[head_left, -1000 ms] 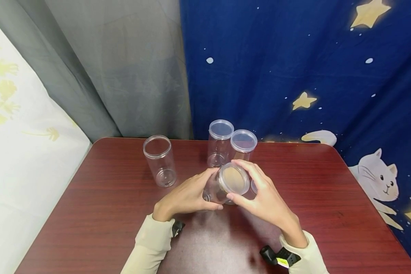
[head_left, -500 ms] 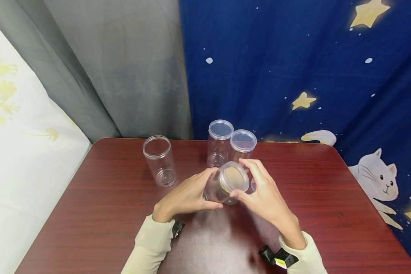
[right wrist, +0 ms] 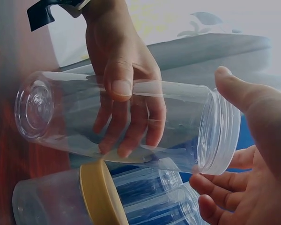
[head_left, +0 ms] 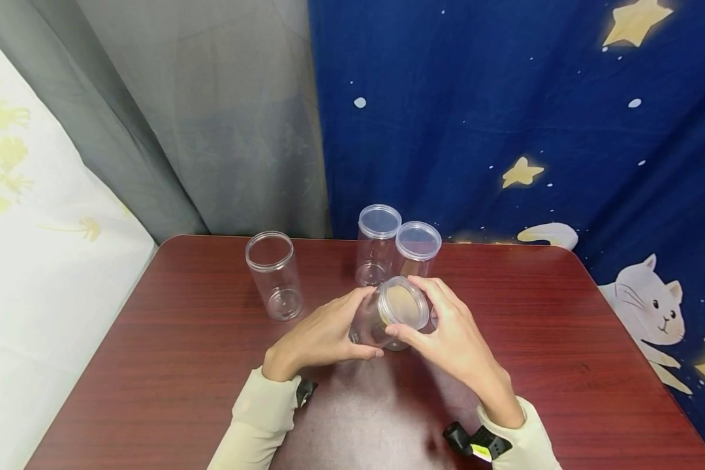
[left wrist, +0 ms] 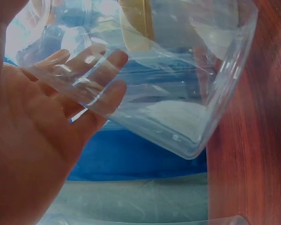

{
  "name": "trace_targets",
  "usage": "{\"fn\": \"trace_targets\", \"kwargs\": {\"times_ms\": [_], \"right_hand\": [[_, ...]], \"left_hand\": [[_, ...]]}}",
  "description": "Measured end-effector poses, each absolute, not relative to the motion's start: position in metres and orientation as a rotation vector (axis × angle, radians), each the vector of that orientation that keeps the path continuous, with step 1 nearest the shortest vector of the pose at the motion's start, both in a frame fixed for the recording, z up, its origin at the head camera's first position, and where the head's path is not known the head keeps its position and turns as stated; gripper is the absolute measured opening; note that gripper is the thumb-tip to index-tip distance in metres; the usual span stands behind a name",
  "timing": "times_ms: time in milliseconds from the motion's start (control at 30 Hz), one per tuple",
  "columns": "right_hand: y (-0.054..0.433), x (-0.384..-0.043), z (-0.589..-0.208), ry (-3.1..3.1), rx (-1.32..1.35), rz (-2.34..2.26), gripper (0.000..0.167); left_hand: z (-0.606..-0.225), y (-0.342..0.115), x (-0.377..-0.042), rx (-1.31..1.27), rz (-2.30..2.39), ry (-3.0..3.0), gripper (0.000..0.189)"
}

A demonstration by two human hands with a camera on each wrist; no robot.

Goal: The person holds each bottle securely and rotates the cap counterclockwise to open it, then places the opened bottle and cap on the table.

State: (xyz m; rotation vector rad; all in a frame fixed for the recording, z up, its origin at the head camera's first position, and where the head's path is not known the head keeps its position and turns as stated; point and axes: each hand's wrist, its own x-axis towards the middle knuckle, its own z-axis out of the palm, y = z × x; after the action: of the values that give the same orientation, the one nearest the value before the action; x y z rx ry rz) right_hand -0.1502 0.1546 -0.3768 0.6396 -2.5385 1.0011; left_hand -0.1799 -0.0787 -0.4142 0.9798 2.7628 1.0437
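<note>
A clear plastic jar (head_left: 367, 328) is held tilted above the table, its lid end up and to the right. My left hand (head_left: 323, 331) grips the jar's body, thumb on the near side and fingers round the far side, as the right wrist view shows through the clear wall. At the top end, my right hand (head_left: 459, 339) holds the rim of the translucent lid (right wrist: 227, 136) between thumb and fingertips. Behind the held jar stands another jar with a yellow-gold lid (right wrist: 100, 194); in the head view it is mostly hidden.
Two clear jars with translucent lids, a rear one (head_left: 373, 254) and a nearer one (head_left: 418, 241), stand close behind the hands. An open-topped clear jar (head_left: 276, 281) is apart at the left. The reddish-brown table (head_left: 564, 352) ends at the curtains (head_left: 241, 117).
My right fingers and thumb have shifted slightly round the lid's rim, the thumb lifting a little and then moving back left. The left hand and the jar stay almost still.
</note>
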Motion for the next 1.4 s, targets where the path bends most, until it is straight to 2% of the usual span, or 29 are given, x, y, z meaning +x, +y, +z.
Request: {"fn": "trace_targets", "kwargs": {"times_ms": [667,1000,1167,1400], "right_hand": [[0.1588,-0.1522,-0.3749,-2.516,0.747,1.133,0.073],[0.1634,-0.1513,-0.3733,-2.553,0.792,1.149,0.079],[0.1622,-0.1497,-0.3741,-2.544,0.708,1.061,0.082],[0.1563,-0.1468,-0.3748,-2.546,0.600,0.867,0.079]], "left_hand": [[-0.4158,-0.0816,-0.1810,0.990,1.081,2.706,0.090],[-0.4156,-0.0819,-0.1811,0.969,1.065,2.684,0.091],[-0.4142,-0.0808,-0.1803,0.968,1.061,2.697,0.091],[-0.4136,-0.0790,-0.1795,1.024,1.043,2.739,0.091]]}}
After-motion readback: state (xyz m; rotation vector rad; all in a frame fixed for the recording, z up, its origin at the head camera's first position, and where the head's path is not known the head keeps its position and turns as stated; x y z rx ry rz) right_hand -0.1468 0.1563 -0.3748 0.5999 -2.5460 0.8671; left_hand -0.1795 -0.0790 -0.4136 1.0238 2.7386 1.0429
